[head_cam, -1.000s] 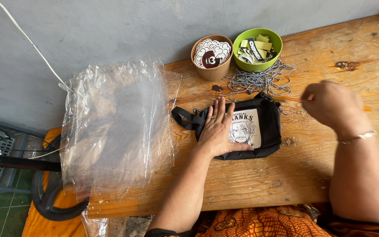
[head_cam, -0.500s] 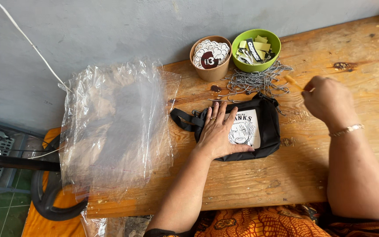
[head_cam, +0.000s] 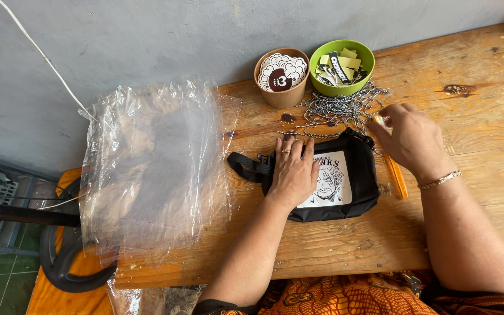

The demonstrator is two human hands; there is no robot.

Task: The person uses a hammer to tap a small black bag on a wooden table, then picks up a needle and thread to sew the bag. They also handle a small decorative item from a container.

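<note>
1. The left hand [head_cam: 294, 172] lies flat on the black pouch [head_cam: 328, 178], fingers spread, pointing at the chains [head_cam: 339, 108].
2. The right hand [head_cam: 408, 139] has its fingers curled together at the pouch's top corner, beside the chains.
3. A stack of clear bags [head_cam: 153, 169] lies well left of the left fingers.

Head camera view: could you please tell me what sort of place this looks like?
Probably a small home packing bench: clear plastic bags stacked beside a black pouch, with a cup of stickers and ball chains on a wooden table.
</note>
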